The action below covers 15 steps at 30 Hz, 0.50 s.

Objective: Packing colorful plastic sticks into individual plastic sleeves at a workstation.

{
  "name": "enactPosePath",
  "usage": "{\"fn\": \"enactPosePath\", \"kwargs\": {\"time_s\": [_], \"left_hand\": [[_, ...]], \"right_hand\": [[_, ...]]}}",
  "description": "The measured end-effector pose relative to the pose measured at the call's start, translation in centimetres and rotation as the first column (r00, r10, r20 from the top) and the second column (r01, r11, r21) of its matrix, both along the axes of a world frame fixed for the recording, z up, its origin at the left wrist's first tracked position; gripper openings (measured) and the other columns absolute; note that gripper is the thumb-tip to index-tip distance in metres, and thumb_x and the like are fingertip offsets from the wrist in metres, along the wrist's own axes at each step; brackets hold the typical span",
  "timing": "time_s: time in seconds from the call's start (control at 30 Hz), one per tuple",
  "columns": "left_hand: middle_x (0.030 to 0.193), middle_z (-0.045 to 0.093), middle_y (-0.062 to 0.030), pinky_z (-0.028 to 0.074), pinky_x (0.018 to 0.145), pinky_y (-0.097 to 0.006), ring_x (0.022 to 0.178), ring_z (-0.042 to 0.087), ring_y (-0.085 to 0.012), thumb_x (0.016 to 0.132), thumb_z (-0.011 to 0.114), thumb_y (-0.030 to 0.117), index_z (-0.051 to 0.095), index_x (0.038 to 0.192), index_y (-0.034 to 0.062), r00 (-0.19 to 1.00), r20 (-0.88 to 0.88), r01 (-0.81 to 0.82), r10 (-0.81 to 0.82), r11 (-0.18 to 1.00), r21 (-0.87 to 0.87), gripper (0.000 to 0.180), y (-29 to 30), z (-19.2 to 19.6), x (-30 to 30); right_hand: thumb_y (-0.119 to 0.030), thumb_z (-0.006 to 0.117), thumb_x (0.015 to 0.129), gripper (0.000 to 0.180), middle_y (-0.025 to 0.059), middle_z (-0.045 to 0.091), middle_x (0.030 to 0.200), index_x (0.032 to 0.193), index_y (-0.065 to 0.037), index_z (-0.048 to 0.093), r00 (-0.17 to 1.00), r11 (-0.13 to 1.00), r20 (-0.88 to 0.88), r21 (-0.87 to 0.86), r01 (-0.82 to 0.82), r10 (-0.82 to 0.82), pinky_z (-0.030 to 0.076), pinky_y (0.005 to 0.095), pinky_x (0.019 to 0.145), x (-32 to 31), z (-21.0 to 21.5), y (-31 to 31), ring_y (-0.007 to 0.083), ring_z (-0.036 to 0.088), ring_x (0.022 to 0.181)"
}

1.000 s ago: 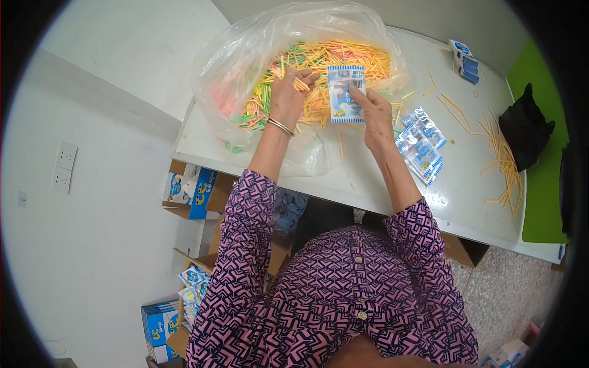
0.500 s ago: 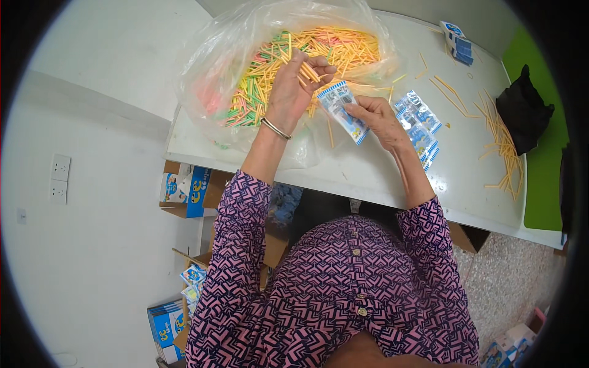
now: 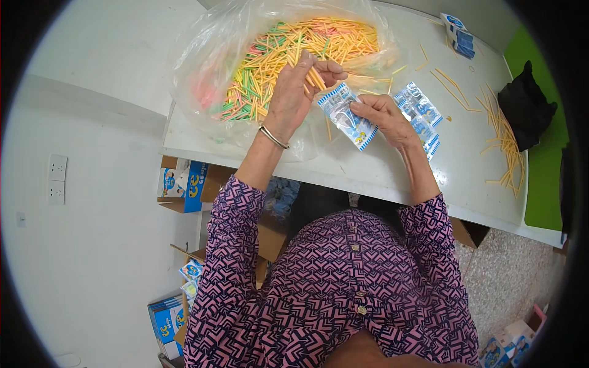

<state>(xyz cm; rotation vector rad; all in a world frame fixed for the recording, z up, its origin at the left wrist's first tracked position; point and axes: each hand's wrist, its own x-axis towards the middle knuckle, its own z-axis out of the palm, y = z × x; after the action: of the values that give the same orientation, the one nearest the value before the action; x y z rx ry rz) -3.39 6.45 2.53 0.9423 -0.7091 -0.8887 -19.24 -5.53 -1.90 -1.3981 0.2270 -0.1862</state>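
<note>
My left hand (image 3: pixel 289 97), a bangle on its wrist, is closed round a small bunch of thin yellow-orange sticks (image 3: pixel 315 78). It hovers at the near side of a big clear plastic bag (image 3: pixel 199 58) full of similar sticks (image 3: pixel 346 38) in yellow, orange, green and pink. Just right of it, my right hand (image 3: pixel 388 120) pinches a small blue-and-white plastic packet (image 3: pixel 353 126) between thumb and fingers. The packet's striped upper end is close to the left fingertips and the sticks, apart from them. Whether that end is unsealed I cannot tell.
More such packets (image 3: pixel 423 109) lie on the white table (image 3: pixel 380 175) beside my right hand. Loose sticks (image 3: pixel 504 138) are spread at the right, near a black cloth bag (image 3: pixel 526 109). A stack of blue-and-white packs (image 3: pixel 461 42) stands at the back right. Cartons (image 3: pixel 187 184) sit below the table's left side.
My left hand with the sticks has moved slightly right, toward the packet. The packet has turned a little in my right hand and shows more of its face.
</note>
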Motion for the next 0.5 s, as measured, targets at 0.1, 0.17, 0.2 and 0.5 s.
{"fn": "enactPosePath", "kwargs": {"time_s": [0.1, 0.17, 0.2, 0.5], "left_hand": [[0.091, 0.064, -0.0167, 0.051, 0.081, -0.036, 0.088, 0.064, -0.0262, 0.097, 0.041, 0.033, 0.058, 0.091, -0.0014, 0.998, 0.049, -0.039, 0.037, 0.999, 0.029, 0.039, 0.1, 0.0, -0.4], [0.086, 0.065, -0.0152, 0.052, 0.076, -0.033, 0.082, 0.065, -0.0221, 0.097, 0.04, 0.036, 0.06, 0.089, -0.0036, 0.994, 0.07, -0.084, 0.081, 0.996, 0.042, 0.045, 0.1, -0.2, -0.7], [0.085, 0.065, -0.0148, 0.052, 0.077, -0.032, 0.082, 0.065, -0.0217, 0.097, 0.04, 0.035, 0.059, 0.089, -0.0043, 0.993, 0.086, -0.081, 0.077, 0.996, 0.045, 0.045, 0.1, -0.3, -1.0], [0.086, 0.065, -0.0139, 0.051, 0.076, -0.031, 0.082, 0.065, -0.0204, 0.097, 0.039, 0.034, 0.059, 0.091, -0.0035, 0.989, 0.104, -0.108, 0.1, 0.991, 0.074, 0.043, 0.8, -0.1, -1.9]], "right_hand": [[-0.022, 0.061, 0.086, 0.021, -0.0038, 0.06, 0.073, 0.087, -0.001, 0.066, 1.0, 0.999, 0.01, -0.032, 0.004, -0.003, 0.039, 0.018, 0.058, -0.1, -0.1, 0.2, 0.0013, 0.05, 0.063], [-0.021, 0.061, 0.086, 0.02, -0.0039, 0.06, 0.072, 0.086, -0.002, 0.066, 1.0, 0.998, 0.016, -0.067, 0.008, -0.007, 0.038, 0.0181, 0.059, -0.1, 0.1, 0.7, 0.0014, 0.05, 0.063], [-0.02, 0.061, 0.086, 0.019, -0.004, 0.06, 0.072, 0.086, -0.002, 0.066, 0.999, 0.996, 0.021, -0.077, 0.045, -0.044, 0.038, 0.0184, 0.059, 0.0, 0.3, 0.9, 0.0015, 0.05, 0.064], [-0.024, 0.061, 0.087, 0.022, -0.0052, 0.059, 0.072, 0.084, -0.002, 0.066, 1.0, 0.998, -0.011, -0.057, -0.009, 0.009, 0.038, 0.0189, 0.062, -0.7, 0.4, 0.5, 0.0014, 0.048, 0.066]]}}
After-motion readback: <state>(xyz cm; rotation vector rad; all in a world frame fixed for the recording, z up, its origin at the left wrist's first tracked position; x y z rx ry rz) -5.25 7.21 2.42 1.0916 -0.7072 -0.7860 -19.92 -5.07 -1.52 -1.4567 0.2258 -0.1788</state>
